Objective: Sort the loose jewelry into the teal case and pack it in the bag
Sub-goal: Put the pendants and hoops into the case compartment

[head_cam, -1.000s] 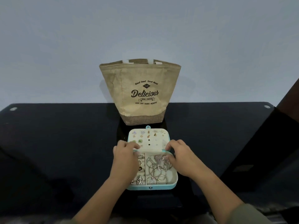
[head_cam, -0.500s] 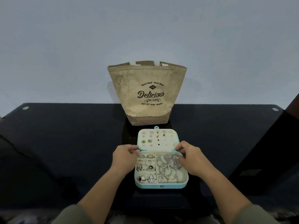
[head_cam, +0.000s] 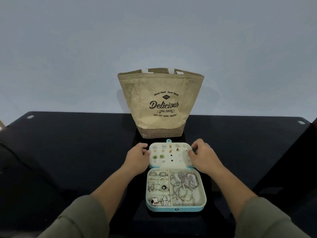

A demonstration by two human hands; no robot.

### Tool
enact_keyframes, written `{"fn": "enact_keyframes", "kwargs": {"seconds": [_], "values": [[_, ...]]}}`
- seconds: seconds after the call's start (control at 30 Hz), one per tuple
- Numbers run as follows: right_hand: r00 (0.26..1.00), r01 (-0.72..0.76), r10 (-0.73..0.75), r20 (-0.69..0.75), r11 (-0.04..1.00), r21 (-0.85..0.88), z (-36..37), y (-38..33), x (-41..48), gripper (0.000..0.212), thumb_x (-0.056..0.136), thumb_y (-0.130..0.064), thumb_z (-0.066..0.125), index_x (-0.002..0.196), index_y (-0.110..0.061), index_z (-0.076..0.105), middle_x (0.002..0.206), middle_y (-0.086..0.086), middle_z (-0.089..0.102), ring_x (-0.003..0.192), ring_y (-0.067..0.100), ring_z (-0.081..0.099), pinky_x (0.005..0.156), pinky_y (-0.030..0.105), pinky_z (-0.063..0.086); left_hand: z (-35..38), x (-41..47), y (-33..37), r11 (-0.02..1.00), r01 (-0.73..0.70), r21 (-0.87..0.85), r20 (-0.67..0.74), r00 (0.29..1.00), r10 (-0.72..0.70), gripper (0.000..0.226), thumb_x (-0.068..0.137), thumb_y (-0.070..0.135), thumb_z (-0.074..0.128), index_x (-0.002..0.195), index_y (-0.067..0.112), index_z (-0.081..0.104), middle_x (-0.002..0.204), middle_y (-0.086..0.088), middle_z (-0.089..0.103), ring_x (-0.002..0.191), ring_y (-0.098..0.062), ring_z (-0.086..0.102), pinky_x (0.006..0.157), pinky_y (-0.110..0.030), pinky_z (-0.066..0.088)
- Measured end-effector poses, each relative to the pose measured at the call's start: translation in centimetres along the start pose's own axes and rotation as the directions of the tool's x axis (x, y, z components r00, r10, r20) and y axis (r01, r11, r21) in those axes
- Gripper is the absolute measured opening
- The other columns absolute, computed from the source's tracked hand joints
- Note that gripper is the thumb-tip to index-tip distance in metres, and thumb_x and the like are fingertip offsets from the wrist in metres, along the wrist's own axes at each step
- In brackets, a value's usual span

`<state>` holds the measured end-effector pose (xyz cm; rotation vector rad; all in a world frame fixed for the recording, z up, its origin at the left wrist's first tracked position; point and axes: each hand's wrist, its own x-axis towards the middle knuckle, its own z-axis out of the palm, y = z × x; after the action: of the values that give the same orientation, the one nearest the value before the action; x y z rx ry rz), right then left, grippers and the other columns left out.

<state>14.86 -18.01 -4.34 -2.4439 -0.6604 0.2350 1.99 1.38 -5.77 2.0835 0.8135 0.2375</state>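
Both edges of the teal case lid (head_cam: 171, 156) we pinch, left hand (head_cam: 137, 159) at nine o'clock, right hand (head_cam: 204, 158) at three.

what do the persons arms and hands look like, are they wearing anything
Both arms wear plain olive-green fabric sleeves, the left sleeve and the right sleeve, which leave the forearms bare. The left hand and right hand are bare: no gloves, rings, watch or bracelet show.

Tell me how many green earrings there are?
2. One green earring sits left in the open lid; the other is just right of it. Fingers may hide more.
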Motion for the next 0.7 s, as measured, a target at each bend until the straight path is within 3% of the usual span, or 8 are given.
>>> {"fn": "enact_keyframes", "kwargs": {"seconds": [0.1, 0.17, 0.23, 0.3, 0.4, 0.53, 0.7], "values": [[0.996, -0.063, 0.053, 0.076, 0.988, 0.140, 0.3, 0.0, 1.8, 0.037, 0.098, -0.033, 0.048, 0.132, -0.019, 0.043, 0.119, 0.003, 0.049, 0.100, 0.013, 0.050, 0.082, 0.026, 0.039, 0.0, 1.5, 0.3, 0.996, 0.069, -0.058, 0.023, 0.997, -0.068, 0.037, 0.102, 0.021, 0.045, 0.137, 0.010, 0.050, 0.129, -0.007, 0.059, 0.118, -0.020, 0.055, 0.102, -0.029, 0.043], [0.988, -0.123, 0.103, 0.117, 0.977, 0.174, 0.6, 0.1, 2.9, 0.042, 0.099, -0.033, 0.046, 0.138, -0.016, 0.042, 0.123, 0.003, 0.052, 0.108, 0.015, 0.051, 0.086, 0.026, 0.039, 0.0, 2.5, 0.3, 0.986, 0.116, -0.123, 0.050, 0.993, -0.111, 0.025, 0.101, 0.022, 0.045, 0.112, 0.013, 0.067, 0.114, -0.006, 0.065, 0.109, -0.021, 0.060, 0.100, -0.042, 0.049], [0.981, -0.166, 0.142, 0.134, 0.968, 0.191, 0.8, 0.3, 3.7, 0.040, 0.099, -0.032, 0.046, 0.134, -0.014, 0.051, 0.125, 0.003, 0.058, 0.112, 0.017, 0.055, 0.091, 0.028, 0.043, 0.0, 3.4, 0.1, 0.965, 0.169, -0.203, 0.058, 0.985, -0.160, 0.032, 0.097, 0.026, 0.054, 0.084, 0.003, 0.070, 0.092, -0.010, 0.067, 0.092, -0.028, 0.067, 0.090, -0.047, 0.056], [0.975, -0.196, 0.163, 0.153, 0.951, 0.238, 0.8, 0.4, 4.2, 0.031, 0.098, -0.029, 0.047, 0.117, -0.012, 0.065, 0.105, 0.002, 0.068, 0.093, 0.016, 0.062, 0.081, 0.030, 0.048, 0.0, 4.1, 0.0, 0.939, 0.228, -0.256, 0.070, 0.974, -0.217, 0.038, 0.092, 0.029, 0.065, 0.085, -0.008, 0.070, 0.092, -0.018, 0.072, 0.091, -0.033, 0.071, 0.085, -0.045, 0.058], [0.967, -0.229, 0.193, 0.168, 0.944, 0.239, 0.9, 0.2, 4.6, 0.028, 0.097, -0.026, 0.051, 0.098, -0.009, 0.073, 0.084, 0.005, 0.070, 0.071, 0.015, 0.058, 0.066, 0.030, 0.047, 0.1, 4.7, 0.3, 0.921, 0.279, -0.273, 0.082, 0.960, -0.267, 0.021, 0.084, 0.024, 0.075, 0.086, 0.003, 0.074, 0.092, -0.013, 0.074, 0.089, -0.026, 0.071, 0.086, -0.041, 0.059], [0.957, -0.267, 0.219, 0.188, 0.919, 0.289, 0.9, 0.2, 4.9, 0.024, 0.096, -0.025, 0.055, 0.092, -0.011, 0.073, 0.093, 0.010, 0.072, 0.082, 0.019, 0.064, 0.079, 0.035, 0.054, 0.1, 5.3, 0.4, 0.908, 0.310, -0.283, 0.084, 0.951, -0.298, 0.018, 0.084, 0.022, 0.076, 0.094, 0.008, 0.073, 0.097, -0.009, 0.071, 0.093, -0.023, 0.068, 0.090, -0.039, 0.057], [0.965, -0.257, 0.192, 0.181, 0.845, 0.469, 0.2, -0.2, 4.6, 0.013, 0.096, -0.018, 0.056, 0.098, -0.015, 0.069, 0.092, 0.001, 0.070, 0.084, 0.012, 0.065, 0.064, 0.022, 0.049, -0.5, 4.7, 0.8, 0.852, 0.329, -0.408, 0.210, 0.941, -0.264, 0.018, 0.093, 0.016, 0.065, 0.108, 0.007, 0.068, 0.108, -0.009, 0.070, 0.105, -0.022, 0.064, 0.097, -0.038, 0.053]]}}
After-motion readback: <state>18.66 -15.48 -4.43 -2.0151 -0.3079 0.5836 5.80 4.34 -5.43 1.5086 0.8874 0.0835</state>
